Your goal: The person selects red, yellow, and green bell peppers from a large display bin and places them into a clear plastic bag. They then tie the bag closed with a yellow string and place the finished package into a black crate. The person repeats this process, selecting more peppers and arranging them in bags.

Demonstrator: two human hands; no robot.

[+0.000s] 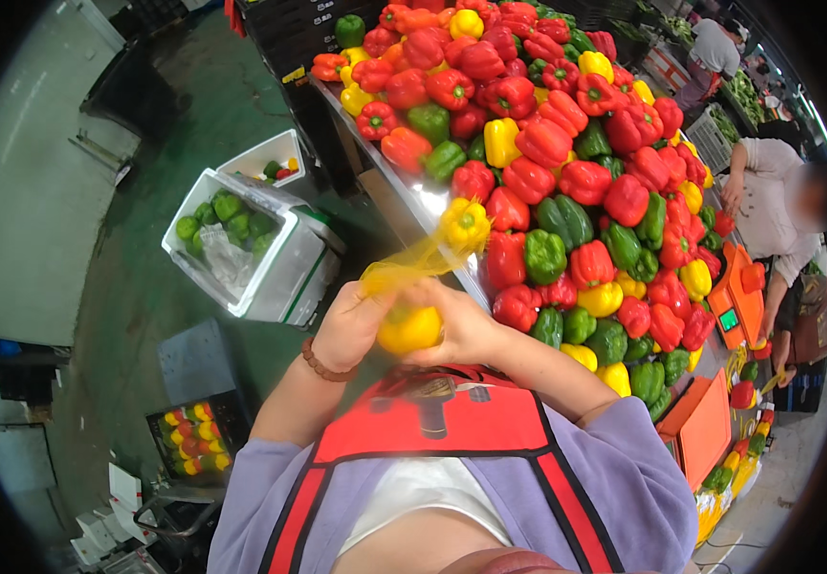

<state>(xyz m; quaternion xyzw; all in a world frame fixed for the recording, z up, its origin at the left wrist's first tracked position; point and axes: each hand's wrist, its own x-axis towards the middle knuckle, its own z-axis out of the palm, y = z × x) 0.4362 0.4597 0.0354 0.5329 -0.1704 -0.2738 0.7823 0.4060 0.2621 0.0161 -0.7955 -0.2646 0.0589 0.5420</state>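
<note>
In front of my apron, my left hand (349, 324) grips a yellow mesh net (402, 271). My right hand (467, 324) holds a yellow bell pepper (410, 331) low between both palms. Whether the mesh covers this pepper is blurred. The net stretches up and right to the table edge, where its end reaches another yellow bell pepper (465, 225); strands fan out around that one. Beyond it, a large heap of red bell peppers (528, 179), with green and yellow ones mixed in, fills the metal table (424, 208).
White foam boxes (241, 308) with green peppers stand on the floor at left. A black crate (194, 441) contains packed mixed peppers. Orange scales (736, 298) and an orange tray-like object (700, 423) line the table's right side. Another person (772, 201) works across the heap.
</note>
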